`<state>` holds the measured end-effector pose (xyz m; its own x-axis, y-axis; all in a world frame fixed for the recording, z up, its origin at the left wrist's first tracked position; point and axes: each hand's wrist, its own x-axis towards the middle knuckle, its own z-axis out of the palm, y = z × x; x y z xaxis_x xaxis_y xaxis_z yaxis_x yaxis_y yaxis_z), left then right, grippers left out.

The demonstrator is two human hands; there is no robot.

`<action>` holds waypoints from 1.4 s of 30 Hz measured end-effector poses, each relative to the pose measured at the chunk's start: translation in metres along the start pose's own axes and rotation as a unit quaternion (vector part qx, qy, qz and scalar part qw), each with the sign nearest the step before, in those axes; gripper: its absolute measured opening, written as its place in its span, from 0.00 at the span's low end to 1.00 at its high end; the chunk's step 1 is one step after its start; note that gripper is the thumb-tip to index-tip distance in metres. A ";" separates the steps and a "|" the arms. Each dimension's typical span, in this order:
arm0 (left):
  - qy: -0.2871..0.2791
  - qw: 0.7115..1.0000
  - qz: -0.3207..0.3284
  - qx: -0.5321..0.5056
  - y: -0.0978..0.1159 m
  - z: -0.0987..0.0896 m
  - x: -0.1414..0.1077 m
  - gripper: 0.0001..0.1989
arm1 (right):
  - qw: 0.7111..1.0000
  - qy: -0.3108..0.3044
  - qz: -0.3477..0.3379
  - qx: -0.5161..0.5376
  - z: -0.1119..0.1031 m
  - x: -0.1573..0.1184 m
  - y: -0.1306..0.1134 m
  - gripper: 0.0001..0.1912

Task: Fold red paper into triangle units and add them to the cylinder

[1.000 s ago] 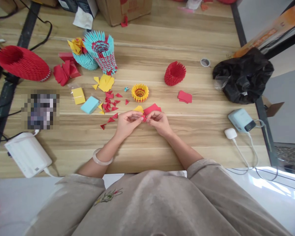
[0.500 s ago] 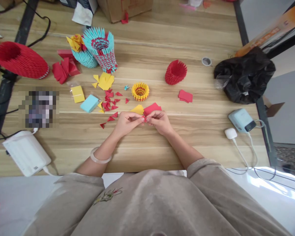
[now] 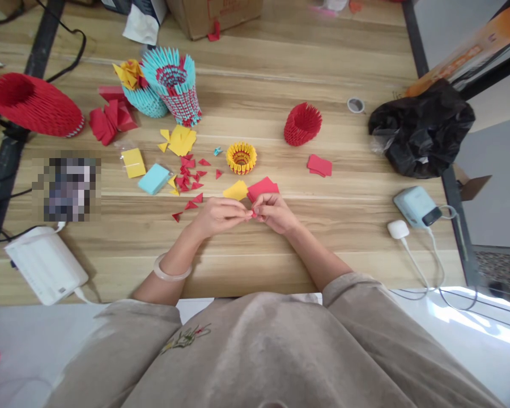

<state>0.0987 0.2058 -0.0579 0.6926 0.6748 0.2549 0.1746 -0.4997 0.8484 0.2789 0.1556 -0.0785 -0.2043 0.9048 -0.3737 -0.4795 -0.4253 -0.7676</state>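
A small red paper piece [image 3: 254, 213] is pinched between my left hand [image 3: 220, 216] and my right hand [image 3: 274, 212]; the fingers hide most of it. Just beyond them lie yellow paper slips [image 3: 235, 190] and red paper slips [image 3: 262, 187]. Several red folded triangles [image 3: 185, 183] are scattered to the left of my left hand. A yellow and red paper ring [image 3: 241, 158] stands farther back, with a tiny blue folded piece [image 3: 217, 151] beside it. More red slips [image 3: 319, 165] lie to the right.
Behind are a red paper cup [image 3: 302, 124], a blue and red paper vase [image 3: 182, 96] and a large red one [image 3: 38, 105]. A black bag [image 3: 423, 130] and pale blue device [image 3: 416, 207] stand right; a white box [image 3: 46, 264] lies left.
My left hand has turned so its fingers lie flatter and straighter toward the right. Both pinching fingertips sit slightly lower, and the red piece has shifted a little with them.
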 end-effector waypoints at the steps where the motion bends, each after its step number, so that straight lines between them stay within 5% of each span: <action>1: -0.004 1.000 0.004 0.001 0.000 -0.001 0.000 0.07 | 1.000 -0.004 0.004 0.005 0.000 0.000 0.000 0.07; 12: 0.037 0.999 0.014 0.020 -0.002 0.003 0.000 0.05 | 1.000 -0.005 -0.010 -0.022 -0.003 0.001 -0.002 0.12; 17: 0.063 0.985 -0.124 -0.098 0.002 0.009 0.002 0.10 | 0.999 0.003 -0.034 -0.032 -0.003 0.003 -0.001 0.13; 24: 0.057 0.907 -0.275 -0.314 0.003 0.008 0.005 0.18 | 0.996 0.011 -0.068 -0.053 -0.006 0.005 0.002 0.12; 33: 0.029 0.915 -0.273 -0.297 0.008 0.004 0.007 0.13 | 0.999 -0.009 -0.030 -0.030 0.000 0.002 -0.001 0.13; 37: 0.035 0.926 -0.256 -0.277 0.008 0.010 0.006 0.11 | 0.994 0.006 -0.067 -0.081 -0.002 0.004 0.001 0.14; 42: 0.114 0.941 -0.249 -0.197 0.001 0.017 0.004 0.07 | 0.959 0.062 -0.191 -0.201 -0.001 0.002 0.006 0.10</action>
<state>0.1135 0.1995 -0.0640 0.4177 0.8935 -0.1650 0.1341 0.1190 0.9838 0.2759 0.1546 -0.0843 0.0364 0.9972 -0.0654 -0.1262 -0.0603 -0.9902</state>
